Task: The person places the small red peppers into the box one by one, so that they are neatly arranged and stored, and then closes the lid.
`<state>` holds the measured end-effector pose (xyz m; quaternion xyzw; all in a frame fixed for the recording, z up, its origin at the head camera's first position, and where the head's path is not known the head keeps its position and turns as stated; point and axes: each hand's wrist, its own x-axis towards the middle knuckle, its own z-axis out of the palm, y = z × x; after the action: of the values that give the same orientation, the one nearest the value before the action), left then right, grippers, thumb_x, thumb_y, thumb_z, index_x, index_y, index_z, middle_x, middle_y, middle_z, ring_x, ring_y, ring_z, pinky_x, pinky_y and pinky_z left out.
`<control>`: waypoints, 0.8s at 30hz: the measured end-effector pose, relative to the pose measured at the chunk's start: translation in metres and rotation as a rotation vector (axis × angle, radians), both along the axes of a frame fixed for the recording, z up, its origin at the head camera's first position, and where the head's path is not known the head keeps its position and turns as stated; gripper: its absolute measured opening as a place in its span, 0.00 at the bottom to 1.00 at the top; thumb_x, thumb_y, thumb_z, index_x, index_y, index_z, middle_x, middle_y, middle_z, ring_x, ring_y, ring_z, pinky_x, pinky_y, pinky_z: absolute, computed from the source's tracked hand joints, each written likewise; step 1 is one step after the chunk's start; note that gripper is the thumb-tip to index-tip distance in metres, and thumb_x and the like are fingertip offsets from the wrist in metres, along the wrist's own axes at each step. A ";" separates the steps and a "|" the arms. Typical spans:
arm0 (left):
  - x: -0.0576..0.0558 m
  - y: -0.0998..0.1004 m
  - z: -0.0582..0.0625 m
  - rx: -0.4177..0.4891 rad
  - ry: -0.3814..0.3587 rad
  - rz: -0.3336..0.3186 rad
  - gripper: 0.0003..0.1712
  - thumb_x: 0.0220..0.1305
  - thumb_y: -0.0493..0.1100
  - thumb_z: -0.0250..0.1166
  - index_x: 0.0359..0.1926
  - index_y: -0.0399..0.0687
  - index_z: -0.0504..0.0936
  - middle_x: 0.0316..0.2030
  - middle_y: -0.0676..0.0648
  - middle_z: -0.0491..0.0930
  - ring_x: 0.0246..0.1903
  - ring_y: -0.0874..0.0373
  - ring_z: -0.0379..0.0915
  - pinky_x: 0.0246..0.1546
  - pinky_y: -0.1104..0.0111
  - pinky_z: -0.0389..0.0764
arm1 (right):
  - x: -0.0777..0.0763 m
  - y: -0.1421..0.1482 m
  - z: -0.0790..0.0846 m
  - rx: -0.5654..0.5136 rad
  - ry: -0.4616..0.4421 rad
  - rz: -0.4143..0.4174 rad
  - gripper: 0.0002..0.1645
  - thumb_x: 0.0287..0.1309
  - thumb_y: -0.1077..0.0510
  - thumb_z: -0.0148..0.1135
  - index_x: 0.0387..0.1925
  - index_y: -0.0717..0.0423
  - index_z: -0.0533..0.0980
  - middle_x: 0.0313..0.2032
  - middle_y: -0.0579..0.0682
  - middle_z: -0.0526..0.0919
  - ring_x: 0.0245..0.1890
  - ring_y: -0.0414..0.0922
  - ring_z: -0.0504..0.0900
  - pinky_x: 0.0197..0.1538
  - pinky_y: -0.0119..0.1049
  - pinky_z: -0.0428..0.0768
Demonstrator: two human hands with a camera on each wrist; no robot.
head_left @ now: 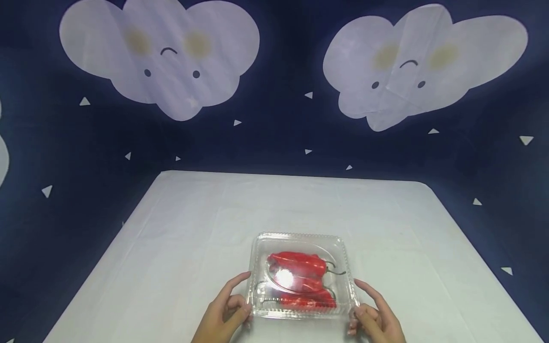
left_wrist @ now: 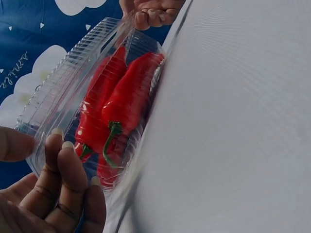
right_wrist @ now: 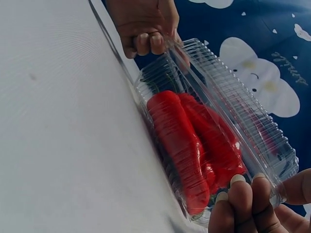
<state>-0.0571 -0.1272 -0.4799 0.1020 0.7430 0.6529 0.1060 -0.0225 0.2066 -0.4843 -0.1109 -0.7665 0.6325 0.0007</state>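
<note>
A clear plastic clamshell box [head_left: 300, 315] with a ribbed edge sits low over the table's near half, its lid down. Inside lie several red peppers [head_left: 300, 267] with thin green stems, some turned to the right. My left hand [head_left: 220, 312] pinches the box's left rim near the front corner, thumb on the near side and index finger stretched along the edge. On the opposite side, my right hand [head_left: 381, 318] grips the right rim the same way. Both wrist views show curled fingers [left_wrist: 68, 170] under the rim, close to the box wall [right_wrist: 150, 82].
A white-covered table [head_left: 206, 209] with rounded far corners spreads around the box. Behind and beside it hangs a dark blue cloth [head_left: 283, 124] printed with pale clouds [head_left: 171, 90] and small white triangles.
</note>
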 end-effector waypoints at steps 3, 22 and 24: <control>0.001 0.000 0.001 0.022 -0.035 0.009 0.37 0.73 0.40 0.62 0.77 0.43 0.57 0.26 0.42 0.82 0.28 0.53 0.81 0.38 0.67 0.83 | 0.001 -0.002 -0.001 -0.004 0.010 0.009 0.32 0.75 0.65 0.51 0.75 0.59 0.55 0.24 0.57 0.78 0.23 0.47 0.82 0.29 0.41 0.85; -0.001 0.002 -0.002 0.136 -0.089 0.038 0.38 0.69 0.34 0.63 0.76 0.43 0.59 0.25 0.45 0.80 0.26 0.57 0.80 0.34 0.66 0.84 | 0.005 -0.006 0.005 -0.023 0.053 -0.043 0.36 0.71 0.65 0.58 0.75 0.54 0.56 0.23 0.55 0.78 0.21 0.44 0.80 0.23 0.39 0.81; -0.001 0.002 -0.002 0.138 -0.099 0.037 0.39 0.69 0.33 0.63 0.77 0.45 0.59 0.25 0.47 0.79 0.27 0.56 0.80 0.34 0.66 0.84 | 0.005 -0.006 0.004 -0.016 0.057 -0.049 0.35 0.72 0.65 0.58 0.74 0.54 0.57 0.23 0.55 0.78 0.21 0.44 0.80 0.22 0.38 0.80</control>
<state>-0.0583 -0.1247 -0.4821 0.0630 0.6918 0.7087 0.1232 -0.0174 0.2003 -0.4802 -0.1114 -0.7583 0.6413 0.0372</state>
